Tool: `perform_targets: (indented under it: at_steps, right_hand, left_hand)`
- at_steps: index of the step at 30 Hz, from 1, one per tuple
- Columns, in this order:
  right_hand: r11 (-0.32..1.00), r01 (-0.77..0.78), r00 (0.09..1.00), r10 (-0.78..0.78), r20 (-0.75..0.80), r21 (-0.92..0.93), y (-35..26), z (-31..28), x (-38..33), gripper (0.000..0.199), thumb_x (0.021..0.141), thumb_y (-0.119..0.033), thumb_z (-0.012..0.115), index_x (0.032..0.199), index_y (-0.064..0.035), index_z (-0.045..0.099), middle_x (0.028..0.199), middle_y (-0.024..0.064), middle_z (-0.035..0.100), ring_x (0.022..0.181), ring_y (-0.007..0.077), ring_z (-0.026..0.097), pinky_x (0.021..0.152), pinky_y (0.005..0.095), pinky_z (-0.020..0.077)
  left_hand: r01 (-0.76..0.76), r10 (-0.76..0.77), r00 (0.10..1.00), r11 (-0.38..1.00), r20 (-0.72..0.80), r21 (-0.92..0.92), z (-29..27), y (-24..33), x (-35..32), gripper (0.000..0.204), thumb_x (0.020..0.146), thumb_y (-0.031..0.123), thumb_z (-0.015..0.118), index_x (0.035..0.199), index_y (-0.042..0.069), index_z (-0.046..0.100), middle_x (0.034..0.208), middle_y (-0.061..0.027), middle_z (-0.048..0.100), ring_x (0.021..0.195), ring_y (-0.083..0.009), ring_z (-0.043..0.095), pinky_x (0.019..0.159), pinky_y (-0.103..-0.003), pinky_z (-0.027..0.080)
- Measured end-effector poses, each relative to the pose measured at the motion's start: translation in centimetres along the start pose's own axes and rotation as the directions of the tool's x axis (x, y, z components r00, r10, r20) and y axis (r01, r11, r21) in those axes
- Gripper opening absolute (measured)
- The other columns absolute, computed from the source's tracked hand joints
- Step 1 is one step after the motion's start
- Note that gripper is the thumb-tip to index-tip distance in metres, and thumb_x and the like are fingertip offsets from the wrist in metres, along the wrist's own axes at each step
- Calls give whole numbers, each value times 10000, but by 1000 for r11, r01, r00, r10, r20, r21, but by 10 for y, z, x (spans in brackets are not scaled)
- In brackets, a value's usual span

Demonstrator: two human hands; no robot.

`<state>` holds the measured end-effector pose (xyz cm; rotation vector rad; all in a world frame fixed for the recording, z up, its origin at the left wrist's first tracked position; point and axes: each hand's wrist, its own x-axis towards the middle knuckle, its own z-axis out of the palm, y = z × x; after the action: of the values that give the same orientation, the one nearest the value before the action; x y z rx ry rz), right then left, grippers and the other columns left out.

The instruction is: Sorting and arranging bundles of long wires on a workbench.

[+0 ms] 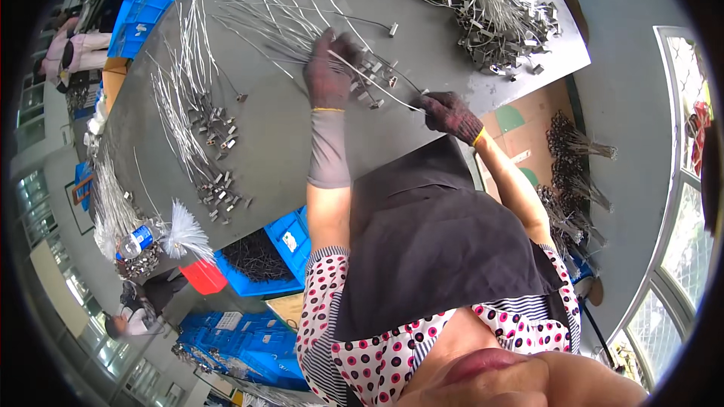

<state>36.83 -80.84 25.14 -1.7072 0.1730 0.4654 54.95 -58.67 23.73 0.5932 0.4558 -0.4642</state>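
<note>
Both my hands wear dark maroon knit gloves with yellow cuffs. My left hand [330, 68] is closed over a loose bundle of thin grey cables [283, 24] on the table, its fingers curled round some of them. Just right of it lie the bundle's small metal connectors [372, 79]. My right hand [451, 115], near the table's front edge, pinches the end of a pale cable [385, 89] that runs across from the left hand. A darker cable also reaches its fingertips. The exact end between those fingers is hidden.
On the grey table [264, 136], a cable pile [181, 98] lies left and a larger connector heap [501, 30] far right. Blue crates [260, 256] stand below the left edge. Cable bunches [577, 173] lie at right. A bottle [139, 240] stands left. People are in the background.
</note>
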Motion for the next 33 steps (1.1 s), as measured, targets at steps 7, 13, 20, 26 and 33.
perform_targets:
  at_steps: [7,13,20,26,33]
  right_hand:
    - [975,-169,986,168,14,143,47,-6,-31,514,1015,-480,427,1123,-47,682,610,11,536,491,83,471,469,254,381]
    - [991,-11,990,30,-141,131,7,11,8,581,1003,-542,418,1193,-42,643,753,85,676,498,99,481,488,255,408]
    - [922,-20,962,123,-245,386,-23,41,71,589,1004,-539,430,1227,-20,596,791,103,689,501,121,485,467,281,415]
    - [939,-108,851,-83,-518,-328,8,24,63,457,978,-394,522,1260,-36,557,908,221,695,780,382,686,695,450,536]
    - [804,-287,912,62,-406,-520,35,50,51,395,921,-346,606,1166,-38,579,1134,277,614,981,438,628,824,518,497]
  left_hand:
    - [-167,167,986,974,-10,-156,-34,51,21,206,923,237,651,998,46,626,913,-141,679,846,-272,668,758,-433,574]
    - [-295,291,953,821,86,489,-24,17,7,187,894,178,681,949,-1,686,829,-96,677,723,-209,666,674,-377,581]
    - [-88,67,996,844,58,529,2,-81,-47,187,896,145,705,1011,-2,709,924,-79,708,793,-165,671,753,-316,554]
    - [-223,251,968,870,-5,440,-1,-64,-52,279,876,191,756,1017,-42,696,981,-92,716,844,-168,687,769,-283,561]
    - [-348,584,811,512,-21,786,-86,-6,-38,342,857,266,764,975,-50,704,872,-86,717,781,-176,685,738,-314,544]
